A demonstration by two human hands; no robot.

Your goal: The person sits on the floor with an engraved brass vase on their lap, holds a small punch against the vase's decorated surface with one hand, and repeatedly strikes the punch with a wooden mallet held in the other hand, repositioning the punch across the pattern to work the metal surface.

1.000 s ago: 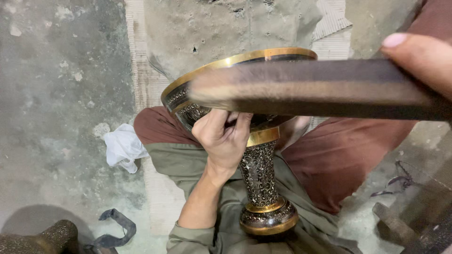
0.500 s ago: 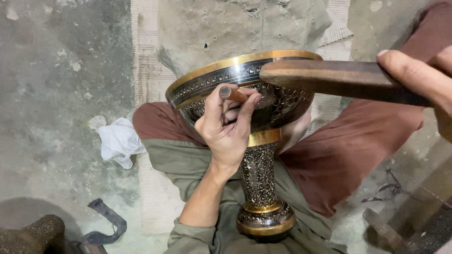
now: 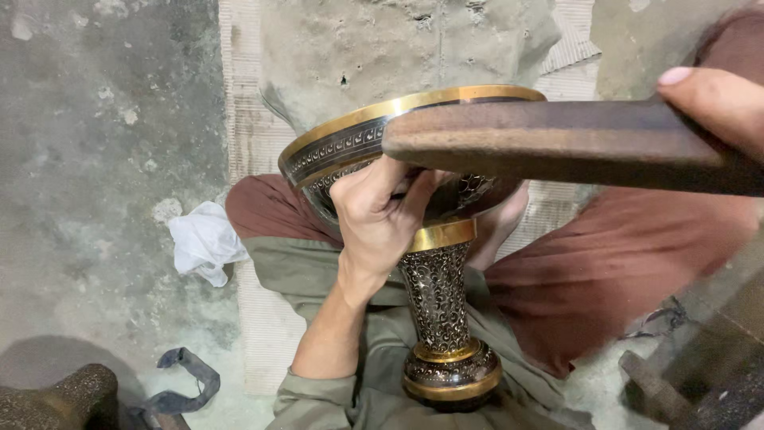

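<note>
Grip: left hand (image 3: 380, 219) closed on goblet (image 3: 434, 239) bowl; right hand (image 3: 712, 107) clasps wooden bar (image 3: 549, 143).
Change: bar now lower, covering goblet's rim.
Goblet: under the bar, stem below left grip.

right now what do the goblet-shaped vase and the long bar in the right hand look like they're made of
The pedestal vase looks like metal, probably brass: polished gold bands at the rim, neck and foot, with dark, finely engraved scrollwork between.

The long bar held by the right hand looks like wood: matte brown, smooth, rounded end. Motion blur leaves this uncertain.

The left hand steadies the bowl.
</note>
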